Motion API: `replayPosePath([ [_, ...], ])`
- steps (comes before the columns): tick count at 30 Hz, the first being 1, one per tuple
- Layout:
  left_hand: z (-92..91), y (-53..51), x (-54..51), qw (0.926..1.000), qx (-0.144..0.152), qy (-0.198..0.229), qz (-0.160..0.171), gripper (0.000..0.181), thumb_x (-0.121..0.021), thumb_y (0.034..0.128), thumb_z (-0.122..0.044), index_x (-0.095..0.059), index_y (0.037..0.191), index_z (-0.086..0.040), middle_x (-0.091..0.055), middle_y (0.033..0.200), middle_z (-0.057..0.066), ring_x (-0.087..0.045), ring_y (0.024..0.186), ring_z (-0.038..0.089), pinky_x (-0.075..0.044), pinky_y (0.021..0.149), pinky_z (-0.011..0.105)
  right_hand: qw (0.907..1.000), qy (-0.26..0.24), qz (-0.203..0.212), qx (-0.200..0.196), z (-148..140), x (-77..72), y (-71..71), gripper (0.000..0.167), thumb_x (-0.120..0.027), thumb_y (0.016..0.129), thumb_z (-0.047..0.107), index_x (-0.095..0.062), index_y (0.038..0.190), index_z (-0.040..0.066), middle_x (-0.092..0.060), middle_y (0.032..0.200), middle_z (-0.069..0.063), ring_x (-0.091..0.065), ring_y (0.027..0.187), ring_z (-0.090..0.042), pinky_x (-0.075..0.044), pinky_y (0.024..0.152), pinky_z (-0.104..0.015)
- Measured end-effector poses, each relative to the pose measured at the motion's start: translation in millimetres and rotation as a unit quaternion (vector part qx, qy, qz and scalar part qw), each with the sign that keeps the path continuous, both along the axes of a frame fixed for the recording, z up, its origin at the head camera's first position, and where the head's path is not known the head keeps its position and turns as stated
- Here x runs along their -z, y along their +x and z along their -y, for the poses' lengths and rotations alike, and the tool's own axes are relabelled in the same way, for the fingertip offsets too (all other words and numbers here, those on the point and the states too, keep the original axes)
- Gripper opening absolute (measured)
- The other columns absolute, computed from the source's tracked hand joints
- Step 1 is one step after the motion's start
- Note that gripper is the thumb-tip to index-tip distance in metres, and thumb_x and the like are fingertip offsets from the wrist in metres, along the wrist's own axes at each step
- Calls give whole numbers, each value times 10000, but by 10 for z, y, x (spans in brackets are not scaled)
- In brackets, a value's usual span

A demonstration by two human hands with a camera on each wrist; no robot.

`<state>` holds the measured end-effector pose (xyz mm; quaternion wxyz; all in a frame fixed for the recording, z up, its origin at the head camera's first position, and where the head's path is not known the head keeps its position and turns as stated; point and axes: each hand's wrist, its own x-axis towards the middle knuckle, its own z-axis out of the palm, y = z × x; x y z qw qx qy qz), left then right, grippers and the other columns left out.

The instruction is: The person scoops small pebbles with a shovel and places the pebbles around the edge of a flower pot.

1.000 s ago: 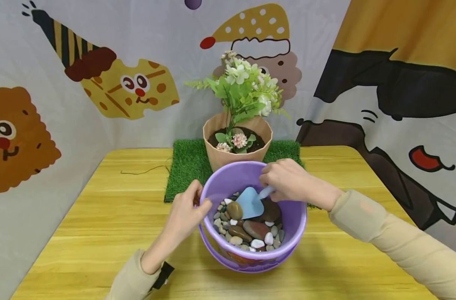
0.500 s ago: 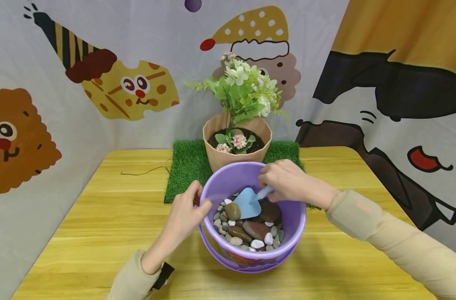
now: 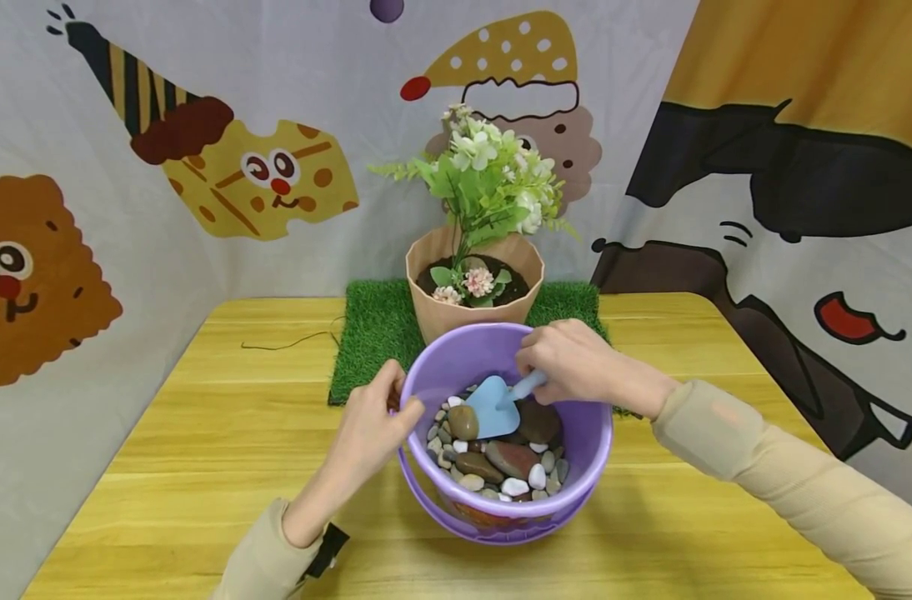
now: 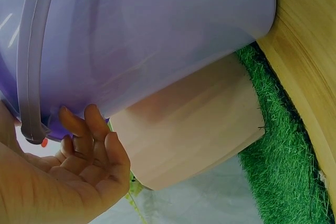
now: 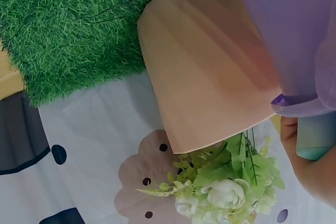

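A purple bucket (image 3: 456,354) with pebbles and larger stones stands on the table. My left hand (image 3: 368,433) grips its left rim, thumb over the edge and fingers curled outside; the left wrist view shows those fingers at the bucket's wall beside the lowered handle (image 4: 32,66). With my right hand (image 3: 576,362) I hold a light-blue toy shovel (image 3: 495,410) by its handle. Its blade lies over the stones inside, the front edge against a round brown stone (image 3: 463,422). In the right wrist view the handle's end (image 5: 315,148) shows in the hand; most fingers are hidden.
Right behind the bucket stands a peach flowerpot (image 3: 456,312) with white and pink flowers (image 3: 474,150), on a green artificial-grass mat (image 3: 373,333). A thin dark wire (image 3: 287,343) lies left of the mat. A printed cloth (image 3: 291,50) hangs behind the wooden table (image 3: 201,433).
The shovel blade has slid slightly left inside the bucket, and the round brown stone has shifted left with it. The right hand moved a little left; the left hand stays on the rim.
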<state>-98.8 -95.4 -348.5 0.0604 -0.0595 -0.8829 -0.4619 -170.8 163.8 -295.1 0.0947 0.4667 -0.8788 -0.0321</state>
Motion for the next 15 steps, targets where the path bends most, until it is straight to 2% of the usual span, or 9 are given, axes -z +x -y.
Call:
replayPosePath([
  [15, -3, 9, -12, 10000, -1, -33, -23, 117, -586, 764, -88, -479, 810, -106, -589, 685, 50, -549, 590, 113, -486, 478, 209, 9999, -113, 124, 31, -23, -22, -6, 197, -766, 576, 188, -594, 666, 226, -537, 658, 117, -437, 543, -49, -343, 463, -200],
])
